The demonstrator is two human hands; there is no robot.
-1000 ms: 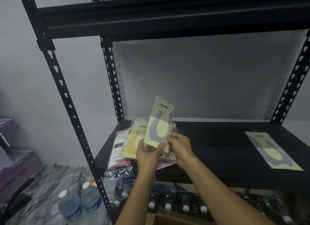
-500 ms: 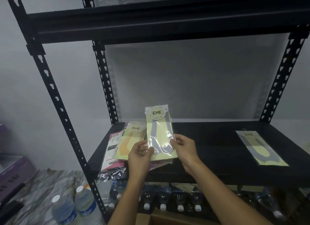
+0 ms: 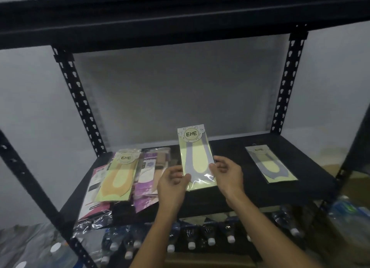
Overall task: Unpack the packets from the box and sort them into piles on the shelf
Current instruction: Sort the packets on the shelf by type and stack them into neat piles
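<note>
**Now the held packet (image 3: 197,157) is to be matched to a pile**

The held packet is pinched upright over the middle of the shelf (image 3: 240,189), its lower left edge by the left hand (image 3: 173,184) and its lower right edge by the right hand (image 3: 226,174). A matching grey packet (image 3: 270,163) lies flat at three o'clock, and the unsorted heap (image 3: 122,177) lies at nine o'clock. The held packet is best carried to three o'clock, laid flat and squared on its match, label up. The film, probably slippery, should be released only once supported.

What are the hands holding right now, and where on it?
The grey-sock ENE packet: left hand pinches its lower left edge, right hand its lower right edge.
</note>
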